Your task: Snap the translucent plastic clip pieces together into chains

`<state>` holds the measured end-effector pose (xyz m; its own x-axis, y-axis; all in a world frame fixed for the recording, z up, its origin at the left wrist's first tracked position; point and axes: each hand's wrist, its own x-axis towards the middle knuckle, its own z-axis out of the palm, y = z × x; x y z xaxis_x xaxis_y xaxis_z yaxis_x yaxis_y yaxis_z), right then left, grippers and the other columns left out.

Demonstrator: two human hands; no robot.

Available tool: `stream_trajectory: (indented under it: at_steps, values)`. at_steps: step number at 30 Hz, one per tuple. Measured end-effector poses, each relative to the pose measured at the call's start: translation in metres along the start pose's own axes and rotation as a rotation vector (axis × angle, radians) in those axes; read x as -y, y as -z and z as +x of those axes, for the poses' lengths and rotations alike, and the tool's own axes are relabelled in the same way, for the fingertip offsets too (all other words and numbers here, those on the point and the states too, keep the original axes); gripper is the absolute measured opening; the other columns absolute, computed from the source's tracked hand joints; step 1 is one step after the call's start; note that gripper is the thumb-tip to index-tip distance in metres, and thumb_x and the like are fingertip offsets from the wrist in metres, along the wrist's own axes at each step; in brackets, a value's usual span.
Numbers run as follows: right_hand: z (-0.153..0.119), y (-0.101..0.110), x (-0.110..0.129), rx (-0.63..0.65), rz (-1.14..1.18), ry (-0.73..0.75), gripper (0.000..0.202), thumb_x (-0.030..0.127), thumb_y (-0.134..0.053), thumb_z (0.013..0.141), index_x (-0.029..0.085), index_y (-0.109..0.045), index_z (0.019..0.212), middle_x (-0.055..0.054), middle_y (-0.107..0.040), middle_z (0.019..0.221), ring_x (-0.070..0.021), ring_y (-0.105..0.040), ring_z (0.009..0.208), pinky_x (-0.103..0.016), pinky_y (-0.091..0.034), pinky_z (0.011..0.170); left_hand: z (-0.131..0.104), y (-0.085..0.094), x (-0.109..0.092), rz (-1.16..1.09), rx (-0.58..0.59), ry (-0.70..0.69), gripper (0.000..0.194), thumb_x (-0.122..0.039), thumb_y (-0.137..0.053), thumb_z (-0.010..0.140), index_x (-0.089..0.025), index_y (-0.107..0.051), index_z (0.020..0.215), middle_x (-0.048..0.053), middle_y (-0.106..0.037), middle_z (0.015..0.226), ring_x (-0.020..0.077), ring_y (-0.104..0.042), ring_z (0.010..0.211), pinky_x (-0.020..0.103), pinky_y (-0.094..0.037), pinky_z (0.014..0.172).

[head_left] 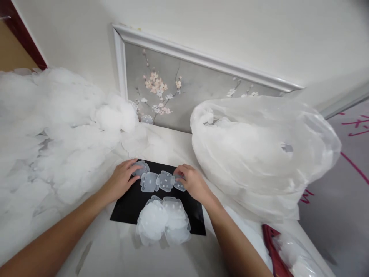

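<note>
A black rectangular sheet (127, 209) lies on the table, with a row of thin translucent, bear-shaped plastic pieces with white dots across its upper part. At the row's left end, my left hand (122, 179) has its thumb and fingers around the edge of one translucent piece (144, 167). My right hand (191, 182) pinches the rightmost translucent piece (180, 184), which its fingers partly cover. Between the hands lie two more pieces, a left one (149, 182) and a right one (165, 181). Nearer to me, two overlapping stacks of such pieces (152, 221) rest across the sheet's front edge.
A large heap of whitish translucent pieces (63, 134) covers the left side. On the right stands a big clear plastic bag (265, 154) with more inside. Behind is a framed flower picture (184, 92). A red object (273, 250) and a small clear bag (296, 254) lie lower right.
</note>
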<state>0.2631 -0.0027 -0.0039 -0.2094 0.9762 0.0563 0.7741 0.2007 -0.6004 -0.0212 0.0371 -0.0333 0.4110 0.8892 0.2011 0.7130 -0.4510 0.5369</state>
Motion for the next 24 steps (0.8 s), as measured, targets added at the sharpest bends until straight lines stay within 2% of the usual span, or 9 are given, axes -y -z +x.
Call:
stream_trajectory:
  at_steps: [3, 6, 10, 12, 15, 19, 21, 24]
  values:
    - [0.001, -0.003, -0.005, 0.066, -0.041, -0.020, 0.021, 0.002, -0.059, 0.076, 0.020, -0.066, 0.087, -0.003, -0.061, 0.083, -0.0174, -0.058, 0.076, -0.028, -0.043, 0.073, 0.003, -0.003, -0.004, -0.044, -0.038, 0.040, 0.021, -0.031, -0.056, 0.082, -0.025, -0.067, 0.098, 0.009, -0.064, 0.115, 0.0321, -0.057, 0.113, 0.050, -0.044, 0.099]
    - [0.002, -0.005, -0.007, 0.079, -0.051, -0.043, 0.025, 0.000, -0.056, 0.077, 0.020, -0.066, 0.089, -0.001, -0.061, 0.079, -0.0161, -0.058, 0.072, -0.026, -0.041, 0.070, 0.007, 0.000, -0.011, -0.117, -0.129, 0.084, 0.017, -0.024, -0.055, 0.078, -0.024, -0.063, 0.093, 0.006, -0.062, 0.100, 0.0265, -0.062, 0.095, 0.043, -0.051, 0.089]
    - [0.000, -0.004, -0.010, 0.108, -0.102, -0.018, 0.030, -0.001, -0.053, 0.079, 0.020, -0.065, 0.096, -0.002, -0.061, 0.083, -0.0157, -0.058, 0.075, -0.025, -0.040, 0.072, 0.007, 0.005, -0.017, -0.238, -0.313, 0.160, 0.025, -0.030, -0.055, 0.082, -0.024, -0.061, 0.106, 0.004, -0.064, 0.103, 0.0223, -0.063, 0.090, 0.038, -0.052, 0.087]
    - [-0.002, -0.001, -0.013, 0.120, -0.111, -0.009, 0.034, -0.003, -0.051, 0.079, 0.020, -0.064, 0.099, -0.003, -0.061, 0.088, -0.0148, -0.058, 0.074, -0.024, -0.040, 0.070, 0.006, 0.008, -0.018, -0.348, -0.364, 0.221, 0.035, -0.034, -0.059, 0.082, -0.024, -0.058, 0.115, 0.004, -0.065, 0.104, 0.0213, -0.066, 0.090, 0.037, -0.053, 0.086]
    - [-0.005, 0.002, -0.019, 0.088, -0.183, -0.049, 0.038, -0.006, -0.048, 0.077, 0.018, -0.064, 0.101, -0.006, -0.061, 0.092, -0.0158, -0.058, 0.073, -0.025, -0.039, 0.067, 0.004, 0.013, -0.021, -0.525, -0.349, 0.279, 0.042, -0.038, -0.064, 0.079, -0.023, -0.056, 0.118, 0.002, -0.066, 0.093, 0.0198, -0.067, 0.087, 0.033, -0.053, 0.082]
    - [-0.005, 0.007, -0.017, -0.053, -0.215, -0.082, 0.039, -0.006, -0.043, 0.079, 0.017, -0.064, 0.102, -0.009, -0.060, 0.094, -0.0188, -0.058, 0.075, -0.029, -0.041, 0.069, 0.003, 0.018, -0.027, -0.686, -0.290, 0.332, 0.044, -0.042, -0.069, 0.075, -0.022, -0.058, 0.112, -0.001, -0.068, 0.074, 0.0178, -0.066, 0.072, 0.030, -0.052, 0.072]
    - [-0.004, 0.006, -0.011, -0.068, -0.107, -0.040, 0.039, -0.003, -0.042, 0.082, 0.020, -0.065, 0.103, -0.007, -0.060, 0.097, -0.0176, -0.059, 0.075, -0.029, -0.044, 0.071, 0.003, 0.018, -0.030, -0.768, -0.252, 0.370, 0.047, -0.047, -0.071, 0.073, -0.021, -0.060, 0.110, -0.001, -0.069, 0.071, 0.0176, -0.065, 0.066, 0.030, -0.052, 0.068]
    - [-0.003, -0.003, 0.001, 0.000, 0.015, 0.095, 0.034, 0.002, -0.047, 0.086, 0.022, -0.065, 0.107, -0.007, -0.062, 0.107, -0.0176, -0.061, 0.085, -0.031, -0.048, 0.080, 0.002, 0.015, -0.033, -0.870, -0.159, 0.426, 0.052, -0.053, -0.073, 0.071, -0.020, -0.062, 0.110, 0.003, -0.074, 0.078, 0.0202, -0.068, 0.070, 0.033, -0.055, 0.069]
